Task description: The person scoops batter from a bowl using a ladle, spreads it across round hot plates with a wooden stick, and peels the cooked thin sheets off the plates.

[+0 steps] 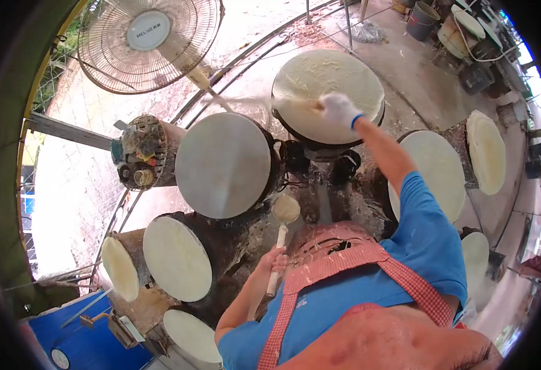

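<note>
White covers the right hand (339,111), which is over the pale layer (329,69) on the far round plate (290,131); blur hides its grip, so I cannot tell whether it is closed on anything. The layer looks ridged and uneven; a hard press or a fast drag could tear or bunch it. The bare forearm (384,148) crosses the plate's near edge, so if that metal is hot, dipping could burn it. The left hand (272,260) is wrapped around the handle of a ladle (286,211), bowl uppermost, beside the grey round plate (224,166); a careless tilt could drip any contents.
</note>
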Available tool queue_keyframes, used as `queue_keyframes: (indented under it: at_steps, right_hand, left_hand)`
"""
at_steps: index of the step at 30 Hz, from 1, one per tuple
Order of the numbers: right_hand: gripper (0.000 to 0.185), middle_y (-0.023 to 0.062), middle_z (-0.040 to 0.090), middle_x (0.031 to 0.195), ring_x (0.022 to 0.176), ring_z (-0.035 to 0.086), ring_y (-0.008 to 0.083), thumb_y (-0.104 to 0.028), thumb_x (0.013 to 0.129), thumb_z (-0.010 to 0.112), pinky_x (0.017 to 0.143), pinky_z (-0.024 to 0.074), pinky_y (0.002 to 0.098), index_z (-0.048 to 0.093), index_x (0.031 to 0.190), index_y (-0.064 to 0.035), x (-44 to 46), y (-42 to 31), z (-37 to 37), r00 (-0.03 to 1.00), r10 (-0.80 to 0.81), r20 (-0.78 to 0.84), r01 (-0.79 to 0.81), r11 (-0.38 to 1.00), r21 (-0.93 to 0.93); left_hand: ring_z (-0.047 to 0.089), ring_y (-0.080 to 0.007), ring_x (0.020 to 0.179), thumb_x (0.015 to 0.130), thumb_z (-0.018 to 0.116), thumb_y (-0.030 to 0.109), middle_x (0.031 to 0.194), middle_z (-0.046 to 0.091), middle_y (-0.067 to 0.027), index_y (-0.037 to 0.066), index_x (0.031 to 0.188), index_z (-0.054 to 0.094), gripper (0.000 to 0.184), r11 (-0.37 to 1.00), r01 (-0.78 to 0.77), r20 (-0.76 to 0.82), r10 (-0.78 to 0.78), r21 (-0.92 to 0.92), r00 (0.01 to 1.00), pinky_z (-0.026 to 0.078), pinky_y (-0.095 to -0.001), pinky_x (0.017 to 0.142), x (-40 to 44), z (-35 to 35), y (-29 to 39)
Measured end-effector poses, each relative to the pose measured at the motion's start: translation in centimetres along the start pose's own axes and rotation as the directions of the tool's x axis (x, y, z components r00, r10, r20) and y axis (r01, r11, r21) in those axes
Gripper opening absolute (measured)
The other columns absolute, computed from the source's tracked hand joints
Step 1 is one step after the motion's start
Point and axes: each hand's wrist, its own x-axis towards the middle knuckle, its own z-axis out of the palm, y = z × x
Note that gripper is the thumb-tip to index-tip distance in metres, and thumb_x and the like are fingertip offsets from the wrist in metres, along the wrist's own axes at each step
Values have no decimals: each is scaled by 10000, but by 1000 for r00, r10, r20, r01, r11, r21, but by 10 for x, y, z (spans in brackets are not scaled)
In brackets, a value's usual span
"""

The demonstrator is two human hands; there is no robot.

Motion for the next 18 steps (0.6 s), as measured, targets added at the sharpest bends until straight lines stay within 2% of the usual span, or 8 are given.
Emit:
queue_keyframes:
  at_steps: [2,4,6,8,14,15,17,18]
  right_hand:
    - [242,195,610,826,800,597,334,-211,720,484,725,462,425,626,822,-42,29,41,-37,992,55,-111,-50,998,47]
    - [261,226,602,836,789,590,343,-226,702,489,722,454,423,621,799,-23,47,73,-96,977,31,-210,-30,1000,5]
    - [239,197,618,782,713,604,313,-214,696,496,654,468,401,616,779,-25,69,125,-136,927,321,-192,-268,928,259]
    - [236,142,612,689,586,598,233,-227,712,506,548,466,355,604,748,-16,60,167,-177,885,183,-429,-179,983,50]
    - [194,9,498,535,455,466,108,-199,725,582,418,355,276,616,813,-30,-47,257,-239,502,667,-550,-244,720,650]
    - [166,9,496,532,440,460,114,-187,727,590,411,351,273,611,791,-35,-72,278,-236,521,463,-718,-288,886,363]
    - [77,3,546,583,457,454,119,-192,780,583,380,354,299,623,785,-126,-125,397,-225,506,467,-726,245,729,639]
    - [25,-7,525,562,438,435,115,-105,743,590,390,332,280,607,729,-94,-171,363,-234,350,497,-794,50,836,546]
  left_hand:
    - [291,-40,358,852,516,143,550,340,9,295,986,410,228,999,-24,-43,25,41,999,227,-155,261,0,7,3]
    - [266,-53,325,869,485,299,468,300,20,106,618,381,333,952,-62,-156,113,298,981,208,-182,266,2,16,5]
    - [271,-51,328,869,487,307,473,302,25,103,669,401,298,933,-85,-125,136,349,983,209,-176,271,5,20,6]
    - [280,-44,335,869,485,341,481,309,42,90,797,427,268,928,-70,-52,95,365,994,213,-166,280,10,16,7]
    - [267,-48,336,869,470,382,467,299,45,116,667,420,338,856,31,-184,76,516,980,185,-187,293,28,26,-1]
    - [267,-48,336,869,470,382,467,299,45,116,667,420,338,826,73,-202,51,559,978,185,-187,293,32,25,-1]
    - [277,-61,341,872,461,370,457,290,39,134,607,398,361,959,239,-20,-239,150,971,178,-210,293,44,21,1]
    - [267,-52,349,875,473,303,485,300,34,125,605,374,338,946,301,115,-314,121,942,189,-201,303,51,23,-3]
